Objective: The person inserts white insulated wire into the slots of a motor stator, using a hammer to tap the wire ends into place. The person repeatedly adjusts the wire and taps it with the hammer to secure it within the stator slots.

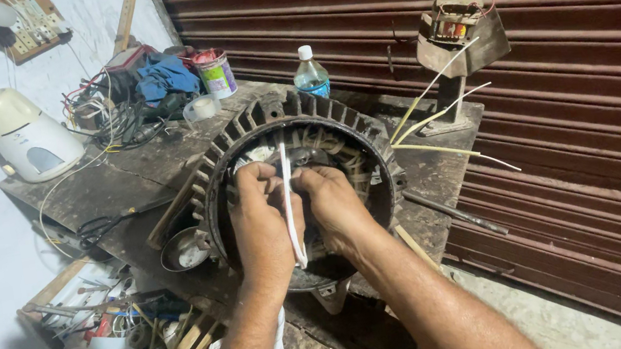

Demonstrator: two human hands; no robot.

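A large finned motor housing (238,132) stands on a dark workbench (100,193), its open end facing me with pale windings (331,147) inside. Both my hands are inside the opening. My left hand (260,223) is closed on a thin white strip (284,170) that runs upright from the top of the opening down past my palm. My right hand (331,200) is beside it, fingers curled and pressed against the strip and the windings. What the fingertips touch inside is hidden.
A plastic bottle (309,74), a paint tin (214,74), a tape roll (200,108) and tangled wires lie behind the housing. A small motor with pale strips (460,33) stands right. A white appliance (25,133) sits left. A box of parts (118,343) is below. A metal shutter (581,117) closes the right.
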